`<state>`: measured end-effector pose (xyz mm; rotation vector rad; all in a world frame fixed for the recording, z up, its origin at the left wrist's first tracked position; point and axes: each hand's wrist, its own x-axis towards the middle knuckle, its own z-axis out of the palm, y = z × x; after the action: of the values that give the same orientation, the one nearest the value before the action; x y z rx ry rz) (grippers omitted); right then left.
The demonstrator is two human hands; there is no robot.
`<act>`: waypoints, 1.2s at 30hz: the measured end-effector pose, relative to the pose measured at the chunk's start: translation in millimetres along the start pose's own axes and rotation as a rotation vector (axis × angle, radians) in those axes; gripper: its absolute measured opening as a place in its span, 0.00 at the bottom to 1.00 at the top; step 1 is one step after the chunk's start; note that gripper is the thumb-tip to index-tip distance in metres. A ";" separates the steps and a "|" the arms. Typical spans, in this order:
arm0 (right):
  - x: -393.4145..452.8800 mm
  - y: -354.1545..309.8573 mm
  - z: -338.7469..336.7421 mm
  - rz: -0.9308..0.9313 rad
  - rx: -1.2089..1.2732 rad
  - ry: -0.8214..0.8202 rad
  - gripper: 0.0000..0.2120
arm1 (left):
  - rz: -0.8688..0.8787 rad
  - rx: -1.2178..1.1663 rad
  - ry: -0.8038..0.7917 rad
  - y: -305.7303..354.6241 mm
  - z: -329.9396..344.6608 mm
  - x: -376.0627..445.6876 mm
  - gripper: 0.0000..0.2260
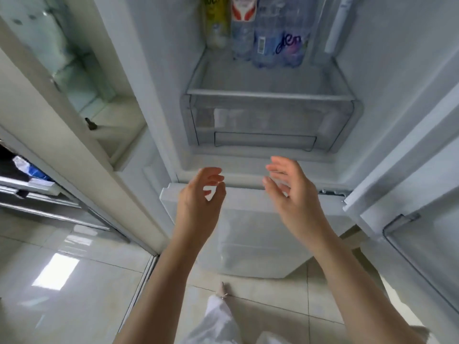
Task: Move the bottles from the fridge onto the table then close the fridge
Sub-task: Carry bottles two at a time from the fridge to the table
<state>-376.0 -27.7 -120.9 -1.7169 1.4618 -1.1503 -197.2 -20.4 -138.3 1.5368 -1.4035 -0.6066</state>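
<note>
Tiled floor [74, 281] lower left; fridge [270, 103] open. Left hand [198, 194] and right hand [293, 192], centre frame, loosely spread, holding nothing. Bottles [260, 31] on shelf, top centre. Step: reaching in; next, grasp a bottle.

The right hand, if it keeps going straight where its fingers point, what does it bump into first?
Probably the clear plastic drawer at the bottom of the open white fridge. The empty right hand points up and forward at it; the bottles sit higher. Depth is hard to judge.
</note>
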 end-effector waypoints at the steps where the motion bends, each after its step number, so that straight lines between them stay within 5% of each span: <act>1: 14.0 -1.0 2.5 -0.003 0.006 0.033 0.19 | 0.018 -0.010 -0.005 2.7 0.4 17.4 0.08; 12: 156.0 -19.3 1.2 -0.099 -0.038 0.348 0.20 | 0.125 -0.167 -0.049 35.5 23.0 179.5 0.11; 27: 311.3 -15.7 -49.6 -0.074 0.067 0.484 0.14 | 0.147 -0.295 0.150 78.6 82.8 317.8 0.26; 33: 349.1 2.2 -50.2 -0.042 0.024 0.476 0.30 | 0.136 -0.316 0.191 78.4 95.7 350.7 0.27; 36: 362.3 8.6 -47.2 -0.103 0.048 0.461 0.21 | 0.202 -0.344 0.172 78.5 100.9 359.6 0.24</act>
<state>-415.6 -377.9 -24.1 -1.5740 1.6018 -1.7081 -240.5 -384.7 -33.3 1.1320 -1.2319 -0.5451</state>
